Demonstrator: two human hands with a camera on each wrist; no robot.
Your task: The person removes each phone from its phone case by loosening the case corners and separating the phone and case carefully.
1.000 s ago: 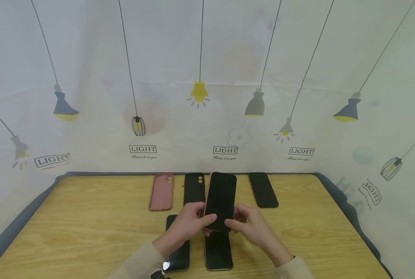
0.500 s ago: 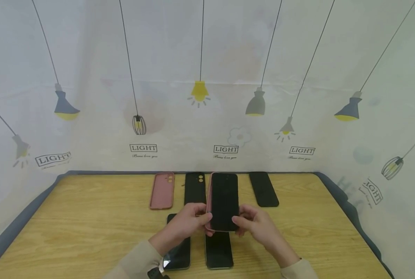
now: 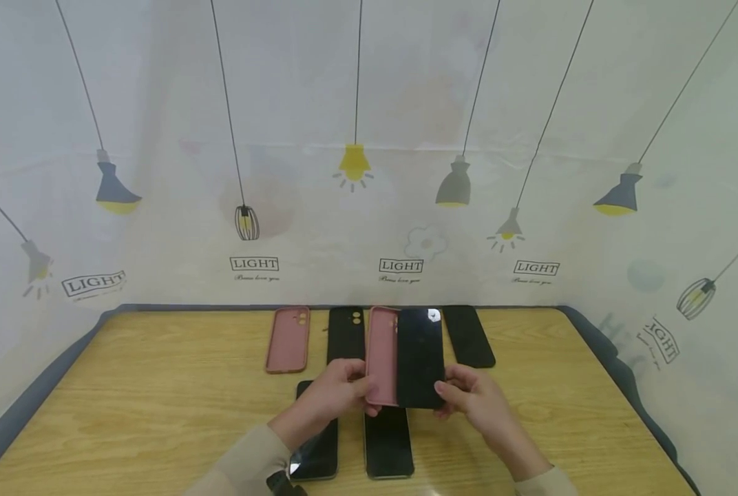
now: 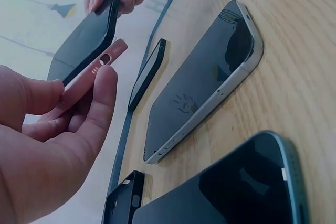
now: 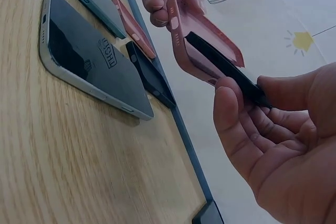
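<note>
My left hand (image 3: 338,391) grips a pink phone case (image 3: 380,362) by its lower left edge, the hollow side facing up. Between the thumb and fingers of my right hand (image 3: 477,406) is a black phone (image 3: 421,368), held by its lower right edge. In the head view the phone covers the right part of the case, whose left inside shows. The right wrist view has the phone (image 5: 226,69) tilted against the case (image 5: 181,51), one long side over its inside. From the left wrist, the case's cutout (image 4: 106,59) shows below the phone.
Two dark-screened phones, one on the left (image 3: 321,451) and one in the middle (image 3: 389,446), lie near me on the wooden table (image 3: 158,399). Along the back are another pink case (image 3: 287,341), a black case (image 3: 344,334) and a black phone-shaped slab (image 3: 469,337). A printed curtain (image 3: 319,89) hangs behind.
The black phone has shifted right with my right hand, from covering nearly all of the pink case to uncovering its left part. My left hand and the case have barely moved.
</note>
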